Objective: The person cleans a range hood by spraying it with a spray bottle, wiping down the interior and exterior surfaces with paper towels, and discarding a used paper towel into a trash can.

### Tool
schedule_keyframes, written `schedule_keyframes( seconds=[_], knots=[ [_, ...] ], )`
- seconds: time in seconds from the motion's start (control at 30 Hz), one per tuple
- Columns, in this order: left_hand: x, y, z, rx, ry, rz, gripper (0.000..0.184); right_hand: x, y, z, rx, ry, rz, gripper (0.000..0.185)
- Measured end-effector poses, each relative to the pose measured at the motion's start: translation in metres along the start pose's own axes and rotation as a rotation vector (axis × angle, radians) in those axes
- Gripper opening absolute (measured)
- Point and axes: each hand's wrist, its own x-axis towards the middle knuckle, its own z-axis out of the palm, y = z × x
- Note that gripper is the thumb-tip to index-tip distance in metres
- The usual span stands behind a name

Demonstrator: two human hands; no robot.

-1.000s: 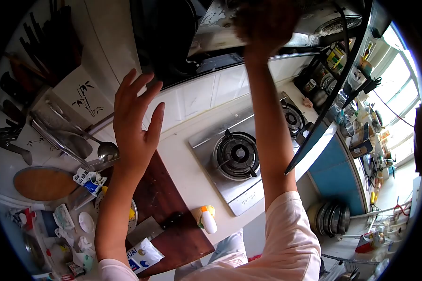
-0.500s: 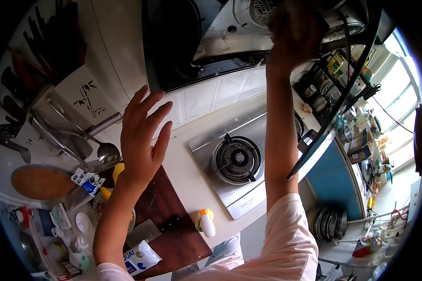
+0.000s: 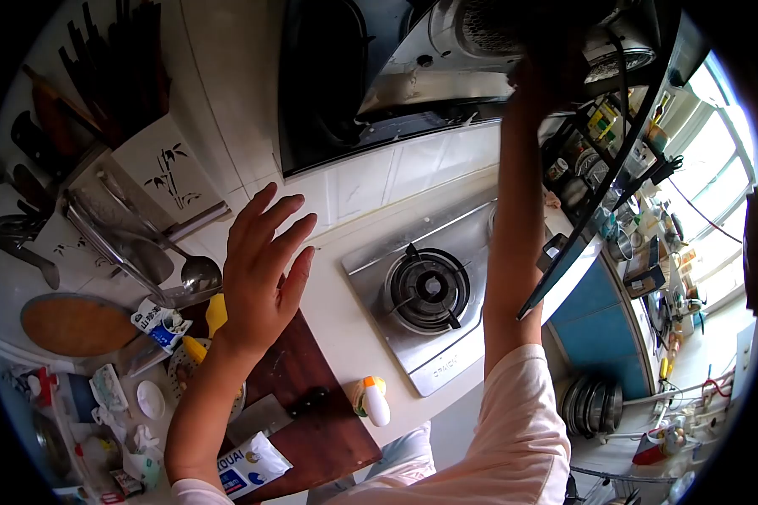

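Note:
My left hand (image 3: 265,269) hangs in the air with its fingers apart and nothing in it, above the counter between the utensil rack and the gas stove (image 3: 429,290). My right hand (image 3: 556,71) is raised high inside the underside of the range hood (image 3: 413,88), against the dark filter area. Deep shadow hides its fingers and whatever they may hold. Under my left forearm lies a dark red cutting board (image 3: 312,404), with a cleaver (image 3: 265,417) and a white-and-blue packet (image 3: 257,463) on it. A white bottle with an orange top (image 3: 376,401) stands beside the board.
Ladles (image 3: 200,273) and a bamboo-patterned holder (image 3: 170,168) are at the left. The hood's dark slanted edge (image 3: 602,202) runs down past my right forearm. Stacked pans (image 3: 594,402) sit below at the right. A cluttered shelf (image 3: 589,151) and window (image 3: 716,168) lie beyond.
My right hand has shifted right and deeper into the shadow under the hood. My left hand has moved slightly down and to the right, still with fingers apart.

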Motion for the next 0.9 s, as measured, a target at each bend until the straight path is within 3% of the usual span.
schedule_keyframes(
  seconds=[0.07, 0.2, 0.3, 0.43, 0.5, 0.53, 0.63, 0.73, 0.8, 0.9],
  knots=[
    [-0.002, 0.001, 0.002, -0.014, -0.010, -0.010, 0.029, -0.008, 0.000, 0.010, -0.259, 0.070, -0.246, 0.016],
    [0.001, 0.007, 0.008, -0.043, -0.059, -0.018, 0.031, -0.039, -0.024, 0.008, -0.300, -0.287, -0.391, 0.018],
    [0.000, 0.011, 0.014, -0.051, -0.079, -0.031, 0.033, -0.012, -0.015, -0.008, -0.045, -0.181, -0.268, 0.022],
    [0.000, 0.011, 0.018, -0.051, -0.089, -0.027, 0.033, 0.023, -0.028, 0.010, -0.423, -0.004, -0.390, 0.015],
    [0.000, 0.010, 0.020, -0.057, -0.082, -0.030, 0.033, 0.028, -0.026, 0.030, -0.389, 0.056, -0.498, 0.015],
    [0.000, 0.009, 0.021, -0.057, -0.085, -0.030, 0.033, 0.012, -0.027, 0.030, -0.327, 0.043, -0.369, 0.021],
    [0.002, 0.014, 0.024, -0.074, -0.086, -0.021, 0.033, -0.010, -0.021, 0.015, -0.147, -0.272, -0.650, 0.011],
    [0.006, 0.018, 0.025, -0.090, -0.089, -0.008, 0.034, -0.029, -0.022, -0.010, 0.109, -0.318, -0.057, 0.015],
    [0.006, 0.021, 0.023, -0.097, -0.104, -0.004, 0.036, -0.001, -0.030, -0.018, 0.305, -0.306, -0.005, 0.020],
    [0.004, 0.020, 0.017, -0.059, -0.118, -0.006, 0.036, 0.023, -0.057, 0.013, 0.117, -0.114, -0.198, 0.020]
  ],
)
